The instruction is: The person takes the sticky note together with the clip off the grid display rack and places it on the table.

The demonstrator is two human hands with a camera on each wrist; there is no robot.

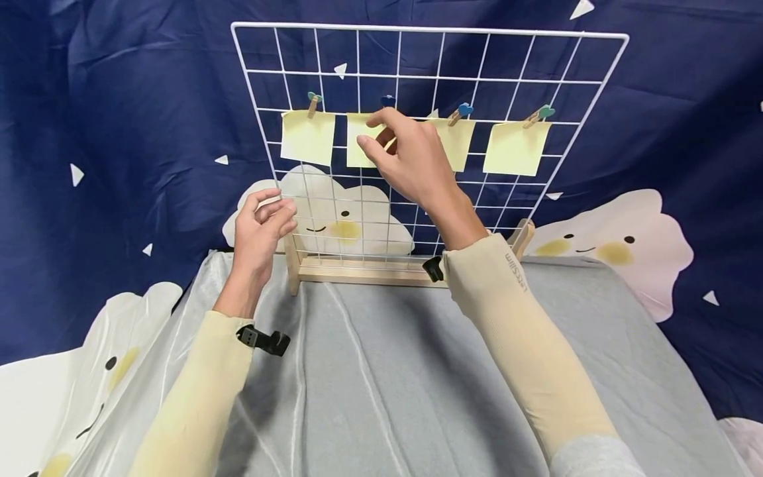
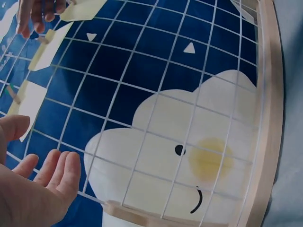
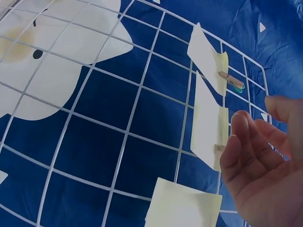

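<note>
Your left hand (image 1: pixel 261 225), fingers loosely bent and empty, is at the lower left edge of the wire grid (image 1: pixel 429 28); contact is unclear. Your right hand (image 1: pixel 417 158), thumb and fingertips apart and empty, is before the grid's upper middle, partly covering the second note (image 1: pixel 357 142) and third note (image 1: pixel 459 142). The leftmost note (image 1: pixel 308 139) and rightmost note (image 1: pixel 517 151) hang toward the grid's sides, apart from your hands.

Pale yellow sticky notes (image 1: pixel 518 150), white wire grid (image 1: pixel 429 28)
Navy curtain (image 1: pixel 131 132) patterned with white clouds (image 1: pixel 652 218) (yellow-cheeked) and white triangles (image 1: pixel 76 175); clothespins (image 1: pixel 456 118) topped green or blue; grey cloth (image 1: pixel 369 371).
</note>
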